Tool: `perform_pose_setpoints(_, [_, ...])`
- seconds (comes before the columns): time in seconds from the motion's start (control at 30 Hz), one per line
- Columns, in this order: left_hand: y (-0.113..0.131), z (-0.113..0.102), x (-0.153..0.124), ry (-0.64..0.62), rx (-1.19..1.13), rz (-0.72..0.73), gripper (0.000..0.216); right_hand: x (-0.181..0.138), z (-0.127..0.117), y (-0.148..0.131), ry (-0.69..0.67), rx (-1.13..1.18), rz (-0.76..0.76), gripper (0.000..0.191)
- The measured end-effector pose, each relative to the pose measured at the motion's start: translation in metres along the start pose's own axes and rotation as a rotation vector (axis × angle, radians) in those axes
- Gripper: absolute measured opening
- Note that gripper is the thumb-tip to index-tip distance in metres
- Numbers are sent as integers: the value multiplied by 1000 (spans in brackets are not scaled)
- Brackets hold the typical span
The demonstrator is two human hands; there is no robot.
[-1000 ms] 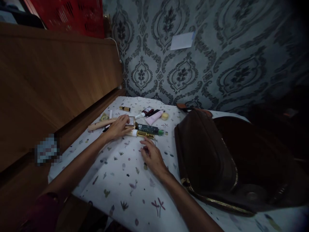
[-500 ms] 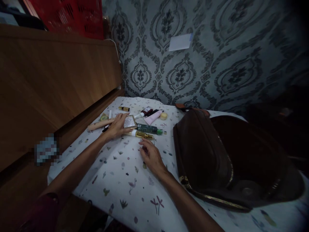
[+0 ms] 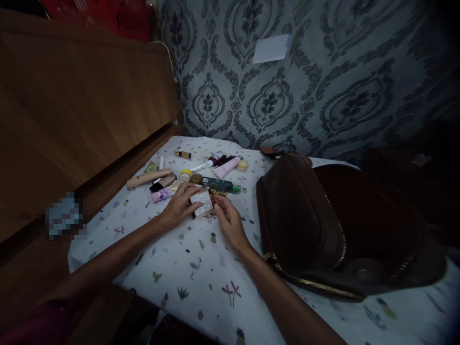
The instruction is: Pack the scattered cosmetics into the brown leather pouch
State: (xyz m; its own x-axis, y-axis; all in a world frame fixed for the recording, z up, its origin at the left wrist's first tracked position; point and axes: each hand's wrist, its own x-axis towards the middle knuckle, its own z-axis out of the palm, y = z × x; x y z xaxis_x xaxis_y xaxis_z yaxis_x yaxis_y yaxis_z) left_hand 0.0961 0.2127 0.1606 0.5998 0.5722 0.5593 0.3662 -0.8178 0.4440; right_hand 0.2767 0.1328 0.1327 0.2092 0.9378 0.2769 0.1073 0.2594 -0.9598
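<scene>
My left hand (image 3: 178, 207) grips a small glittery silver compact (image 3: 202, 202) and holds it just above the patterned white sheet (image 3: 201, 278). My right hand (image 3: 227, 218) meets the compact from the right, fingertips curled on its edge. Behind the hands lies a scatter of cosmetics: a green tube (image 3: 220, 183), a pink tube (image 3: 225, 167), a beige stick (image 3: 148, 178), a small pink tube (image 3: 161, 194), a gold-capped bottle (image 3: 182, 154) and little round pots (image 3: 186, 174).
A large open brown leather bag (image 3: 309, 225) with a gold zip lies on the sheet right of my hands. A wooden headboard (image 3: 79, 105) runs along the left. Patterned grey wallpaper (image 3: 287, 86) with a white paper note (image 3: 271, 48) stands behind.
My left hand has lifted the silver compact out of the cosmetics pile and drawn it toward me. My right hand has moved up from the sheet to touch the compact.
</scene>
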Motion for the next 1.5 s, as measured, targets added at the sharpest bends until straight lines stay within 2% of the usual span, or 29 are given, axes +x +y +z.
perform_pose_setpoints(0.13, [27, -4, -7, 12, -30, 147, 32, -1, -5, -5, 64, 71, 53, 45])
perform_pose_setpoints(0.23, [49, 7, -23, -102, 26, 321, 45, -8, -8, -5, 75, 228, 182, 54])
perform_pose_setpoints(0.33, [60, 21, -40, -237, 130, 406, 59, -15, -12, -2, 67, 350, 296, 61])
perform_pose_setpoints(0.43, [56, 25, -46, -357, 192, 358, 71, -21, -17, -1, 59, 388, 321, 64])
perform_pose_setpoints(0.5, [46, 21, -45, -416, 204, 260, 78, -23, -19, 0, 55, 409, 313, 63])
perform_pose_setpoints(0.63, [27, 7, -38, -475, 143, 104, 107, -25, -18, 2, 82, 411, 279, 58])
perform_pose_setpoints(0.7, [25, 4, -34, -471, 93, 90, 108, -27, -17, 2, 59, 361, 240, 56])
perform_pose_setpoints(0.83, [38, 6, -27, -377, 4, 69, 85, -30, -18, -1, 43, 302, 236, 53])
perform_pose_setpoints(0.93, [49, 8, -20, -291, -133, 12, 78, -31, -17, -10, 43, 394, 305, 55])
perform_pose_setpoints(1.07, [59, 11, -10, -229, -299, 37, 75, -33, -15, -25, -67, 613, 462, 67])
perform_pose_setpoints(1.13, [63, 14, -6, -231, -256, 114, 77, -34, -15, -31, -98, 664, 520, 72])
perform_pose_setpoints(1.23, [67, 21, -3, -236, -139, 189, 82, -34, -16, -35, -100, 618, 511, 75])
perform_pose_setpoints(1.33, [68, 27, -3, -222, -98, 160, 84, -35, -15, -37, -114, 595, 504, 73])
perform_pose_setpoints(1.5, [68, 29, -5, -170, -36, 155, 86, -34, -13, -41, -121, 711, 600, 61])
